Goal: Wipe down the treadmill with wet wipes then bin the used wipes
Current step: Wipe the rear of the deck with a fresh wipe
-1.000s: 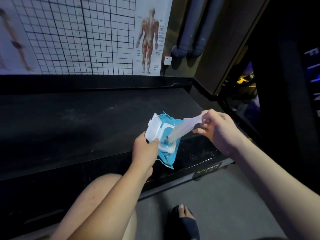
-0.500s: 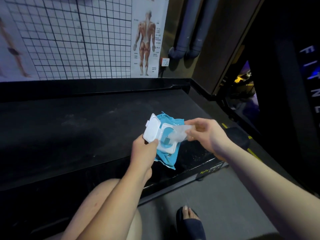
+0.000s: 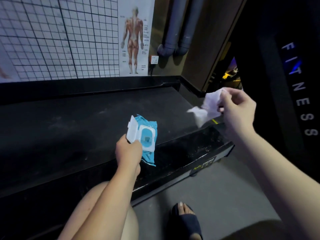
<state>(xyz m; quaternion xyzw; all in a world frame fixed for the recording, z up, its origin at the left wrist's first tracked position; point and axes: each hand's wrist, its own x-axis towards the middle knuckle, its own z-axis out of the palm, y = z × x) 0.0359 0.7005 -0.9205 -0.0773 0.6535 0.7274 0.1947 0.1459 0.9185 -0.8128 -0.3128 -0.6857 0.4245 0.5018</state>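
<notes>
Reference point: the wet-wipe pack (image 3: 150,134), with 12 o'clock pointing away from the person. The pack lies on the treadmill belt (image 3: 69,127), close to the belt's near edge. Its lid (image 3: 132,129) stands open at 9 o'clock of the opening. The left hand (image 3: 129,153) grips the pack at 7 o'clock. The right hand (image 3: 237,108) is at 2 o'clock, well apart from the pack, pinching a wipe (image 3: 207,106) on its 9 o'clock side.

Behind the belt, the wall carries:
- a grid chart (image 3: 52,37) at 10 o'clock
- an anatomy poster (image 3: 135,40) at 12 o'clock
- a wall socket (image 3: 154,59) just beside the poster
- two pipes (image 3: 176,28) at 1 o'clock

The treadmill upright (image 3: 301,87) stands at 3 o'clock. A slippered foot (image 3: 187,220) rests on the floor (image 3: 216,191) at 5 o'clock.
</notes>
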